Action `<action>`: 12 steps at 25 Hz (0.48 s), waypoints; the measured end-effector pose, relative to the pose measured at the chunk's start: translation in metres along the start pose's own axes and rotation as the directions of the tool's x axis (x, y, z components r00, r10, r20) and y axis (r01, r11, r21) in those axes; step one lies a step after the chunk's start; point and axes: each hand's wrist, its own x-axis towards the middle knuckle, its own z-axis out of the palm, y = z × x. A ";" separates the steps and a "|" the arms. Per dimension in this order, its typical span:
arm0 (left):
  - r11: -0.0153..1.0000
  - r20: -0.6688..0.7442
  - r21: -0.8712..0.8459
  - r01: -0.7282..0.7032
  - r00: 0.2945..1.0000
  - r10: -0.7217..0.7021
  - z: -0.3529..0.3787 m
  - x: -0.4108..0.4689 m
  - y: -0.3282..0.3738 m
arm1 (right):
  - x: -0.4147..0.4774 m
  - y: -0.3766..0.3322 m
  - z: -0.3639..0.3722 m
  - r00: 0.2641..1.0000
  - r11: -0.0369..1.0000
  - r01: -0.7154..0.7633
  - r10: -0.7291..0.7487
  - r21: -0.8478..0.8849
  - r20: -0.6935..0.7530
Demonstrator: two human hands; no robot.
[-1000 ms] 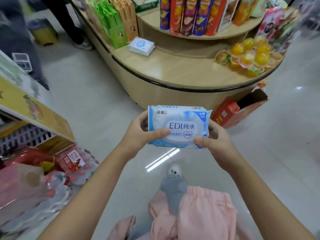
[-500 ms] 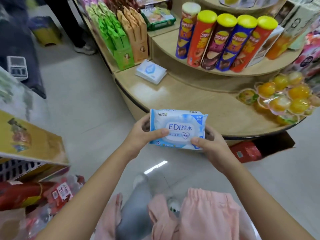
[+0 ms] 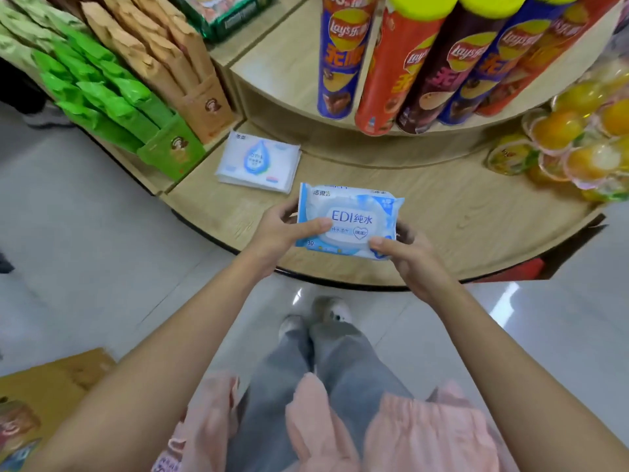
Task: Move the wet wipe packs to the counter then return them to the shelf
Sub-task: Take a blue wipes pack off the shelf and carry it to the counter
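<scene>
Wet wipe pack [image 3: 347, 221] is held level just above the near edge of the bench [image 3: 459, 212]. My left hand [image 3: 275, 233] and right hand [image 3: 413, 257] each grip one end, fingers [image 3: 282, 208] curled round it. Step in hand: delivery to the bench. Next move, in my judgement: lower it flat onto bare wood, short of the second pack [image 3: 258, 161] lying beyond, below the chip cans [image 3: 422, 63].
</scene>
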 end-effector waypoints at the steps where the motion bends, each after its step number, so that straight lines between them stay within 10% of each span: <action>1: 1.000 -0.005 0.007 0.015 1.000 -0.015 -0.005 0.017 0.000 | 0.015 0.000 0.000 1.000 1.000 -0.002 0.002 0.005 -0.026; 12: 0.993 -0.148 -0.088 0.084 0.984 -0.096 -0.019 0.160 -0.020 | 0.170 0.004 -0.022 0.992 0.990 -0.124 0.125 0.064 -0.021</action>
